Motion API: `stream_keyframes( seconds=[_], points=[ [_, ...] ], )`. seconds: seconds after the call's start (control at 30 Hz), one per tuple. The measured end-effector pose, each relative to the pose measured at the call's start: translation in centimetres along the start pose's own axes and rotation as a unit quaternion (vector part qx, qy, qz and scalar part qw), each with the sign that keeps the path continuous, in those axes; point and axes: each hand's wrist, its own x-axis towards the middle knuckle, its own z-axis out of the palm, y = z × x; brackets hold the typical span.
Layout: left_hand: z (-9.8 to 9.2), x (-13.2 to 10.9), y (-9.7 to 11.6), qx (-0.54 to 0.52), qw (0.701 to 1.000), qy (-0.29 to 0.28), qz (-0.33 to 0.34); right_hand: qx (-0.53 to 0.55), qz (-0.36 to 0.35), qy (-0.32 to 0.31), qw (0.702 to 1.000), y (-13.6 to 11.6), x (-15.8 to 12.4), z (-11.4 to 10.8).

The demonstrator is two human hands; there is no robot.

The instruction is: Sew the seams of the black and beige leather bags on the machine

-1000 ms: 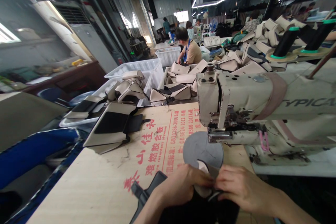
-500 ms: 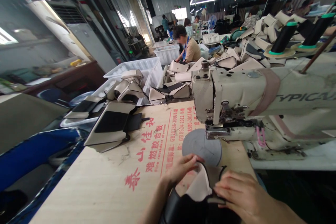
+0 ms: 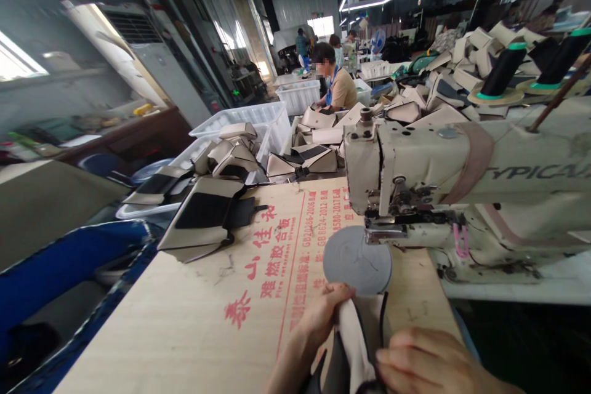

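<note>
A beige and black sewn piece with dark edging is held upright at the front of the plywood board. My left hand pinches its upper left edge, thumb and fingers together. Low on the piece's right side, the curled fingers of my right hand grip its dark edge. Just beyond the piece lies a round grey disc, partly beneath the sewing machine's arm.
The sewing machine stands at the right, with black thread cones behind it. Another sewn piece lies on the board's far left. Behind are plastic crates of pieces and a seated person. A blue-lined container is at the left.
The held piece has turned and narrowed, its beige inner side now standing more upright. My right hand has moved slightly down, and my left hand sits a little lower. The view has shifted slightly.
</note>
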Motion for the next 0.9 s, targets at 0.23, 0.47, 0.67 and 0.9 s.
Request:
stream_keyframes(
  seconds=[0.23,0.47,0.67,0.9],
  points=[
    [-1.2,1.4,4.5,0.204,0.974,0.095,0.038,0.1,0.124,-0.038,0.986,2.8,0.4,1.3],
    [1.7,-9.7,11.8,0.498,0.833,0.115,0.213,0.144,0.205,0.005,0.968,4.4,-1.0,2.8],
    [4.5,-10.1,7.4,0.692,0.693,0.11,0.166,0.172,0.193,-0.005,0.966,4.7,-0.4,2.0],
    [2.7,-5.4,9.4,0.638,0.724,0.089,0.245,0.168,0.213,-0.005,0.962,9.2,1.0,1.0]
  ],
)
